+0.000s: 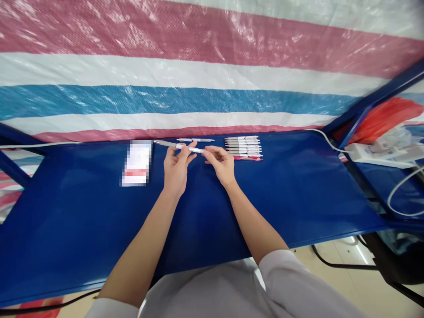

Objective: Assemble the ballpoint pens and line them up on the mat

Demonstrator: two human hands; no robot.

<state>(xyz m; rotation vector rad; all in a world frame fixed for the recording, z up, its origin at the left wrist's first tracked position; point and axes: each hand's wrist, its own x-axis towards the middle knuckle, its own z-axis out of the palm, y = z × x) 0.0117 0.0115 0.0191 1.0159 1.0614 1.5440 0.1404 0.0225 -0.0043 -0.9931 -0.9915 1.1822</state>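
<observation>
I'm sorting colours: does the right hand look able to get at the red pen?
Probably yes: the red pen lies mostly uncovered beside the right hand, though that hand seems busy with the held pen.

One camera, worn on the person's head, looked forward and steeply down over the table (92,229). It sat close above the shirt (205,291), so both arms (145,247) came in from the bottom edge. The left hand (176,170) and right hand (223,165) lay at middle range, near the centre. The striped sheet (198,39) faced it across the top; the table's front edge climbed rightward, slightly askew.
</observation>
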